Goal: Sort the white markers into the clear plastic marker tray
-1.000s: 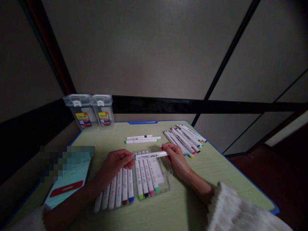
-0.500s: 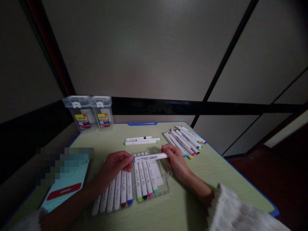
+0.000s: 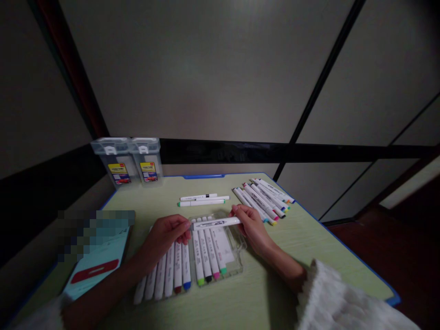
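A white marker (image 3: 216, 223) is held level between my two hands, its printed side facing me. My left hand (image 3: 172, 231) pinches its left end, and my right hand (image 3: 250, 224) grips the right end, hiding that cap. Below it lies a clear plastic marker case (image 3: 237, 266) with several markers (image 3: 206, 256) in its right part, their lime, black, pink and green ends toward me. More markers (image 3: 168, 270) fill the left part, including brown and blue ends; my left hand and forearm cover some of them.
Two clear lidded boxes (image 3: 148, 162) stand at the back left. A few pens (image 3: 202, 200) lie behind the case. Several markers (image 3: 263, 199) are grouped at the back right. A phone or tablet (image 3: 98, 256) with a lit screen rests at left on the blue-edged table (image 3: 330, 270).
Both hands keep hold of the marker with almost the same pose. The view has shifted very slightly, and nothing has been let go.
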`<state>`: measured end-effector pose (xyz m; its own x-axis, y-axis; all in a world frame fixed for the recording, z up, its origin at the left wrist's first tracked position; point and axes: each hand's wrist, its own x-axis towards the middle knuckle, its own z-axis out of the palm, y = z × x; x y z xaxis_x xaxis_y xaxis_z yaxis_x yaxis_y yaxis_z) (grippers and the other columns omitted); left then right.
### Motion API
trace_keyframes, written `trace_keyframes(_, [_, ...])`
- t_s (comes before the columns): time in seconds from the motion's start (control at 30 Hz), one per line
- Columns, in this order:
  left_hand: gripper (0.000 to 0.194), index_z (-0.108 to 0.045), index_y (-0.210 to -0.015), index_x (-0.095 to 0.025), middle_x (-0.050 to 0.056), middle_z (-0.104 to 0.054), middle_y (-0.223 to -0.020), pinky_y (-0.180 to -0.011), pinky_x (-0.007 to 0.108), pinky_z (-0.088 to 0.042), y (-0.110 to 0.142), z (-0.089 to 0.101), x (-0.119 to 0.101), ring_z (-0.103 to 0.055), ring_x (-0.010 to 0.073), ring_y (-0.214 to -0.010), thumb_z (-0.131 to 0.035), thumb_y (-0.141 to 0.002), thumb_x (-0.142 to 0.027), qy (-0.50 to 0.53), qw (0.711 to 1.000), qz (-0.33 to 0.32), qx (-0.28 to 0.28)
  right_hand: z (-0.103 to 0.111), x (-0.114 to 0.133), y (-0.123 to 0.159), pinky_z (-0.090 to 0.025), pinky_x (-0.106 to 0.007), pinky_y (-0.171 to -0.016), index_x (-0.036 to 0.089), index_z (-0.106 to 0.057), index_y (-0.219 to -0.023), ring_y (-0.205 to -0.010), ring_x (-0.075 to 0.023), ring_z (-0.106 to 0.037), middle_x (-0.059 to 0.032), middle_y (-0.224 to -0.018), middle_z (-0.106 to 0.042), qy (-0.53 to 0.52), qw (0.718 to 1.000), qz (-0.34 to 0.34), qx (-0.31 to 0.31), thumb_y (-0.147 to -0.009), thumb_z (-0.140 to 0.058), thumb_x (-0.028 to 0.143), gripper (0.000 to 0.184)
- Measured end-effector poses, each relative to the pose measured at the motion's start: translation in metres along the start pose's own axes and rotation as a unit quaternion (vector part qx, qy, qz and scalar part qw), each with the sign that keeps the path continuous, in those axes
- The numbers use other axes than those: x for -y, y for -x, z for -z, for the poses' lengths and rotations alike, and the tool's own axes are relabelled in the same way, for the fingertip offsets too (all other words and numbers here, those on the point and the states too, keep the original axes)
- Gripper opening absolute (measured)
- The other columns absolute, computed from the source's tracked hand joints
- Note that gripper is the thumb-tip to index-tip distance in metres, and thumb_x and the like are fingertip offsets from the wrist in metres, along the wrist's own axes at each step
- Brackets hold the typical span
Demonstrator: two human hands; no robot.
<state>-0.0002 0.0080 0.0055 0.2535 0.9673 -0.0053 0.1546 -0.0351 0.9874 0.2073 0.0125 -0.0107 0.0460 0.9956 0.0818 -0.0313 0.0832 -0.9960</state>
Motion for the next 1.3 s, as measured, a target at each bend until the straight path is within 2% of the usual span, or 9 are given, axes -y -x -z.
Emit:
trace_keyframes(0.73, [0.019,-0.054,-0.056,-0.015,-0.004,-0.055,-0.047,-0.049,0.02,-0.038,0.002,-0.0014,-0.0061,-0.047,0.0087,-0.045,-0.052,-0.07,-0.028,-0.02,1.0,0.003,-0.007,-0.0004,-0.0034,-0.001,-0.007,-0.02,-0.032,0.014,-0.053,-0.056,-0.031,-0.0033,-0.019,0.0089,-0.035,-0.028,-0.009,1.0,-0.003,0.004,-0.071,-0.052,0.046,0.035])
trace_keyframes(1.3, [0.016,-0.057,-0.061,-0.016,-0.005,-0.054,-0.047,-0.047,0.02,-0.037,0.0022,-0.0019,-0.0042,-0.046,0.0089,-0.043,-0.055,-0.068,-0.029,-0.019,1.0,-0.002,-0.013,0.0001,-0.0031,-0.001,-0.011,-0.02,-0.035,0.016,-0.051,-0.056,-0.034,-0.0041,-0.022,0.0076,-0.04,-0.035,-0.021,1.0,0.0,-0.007,-0.067,-0.057,0.043,0.03])
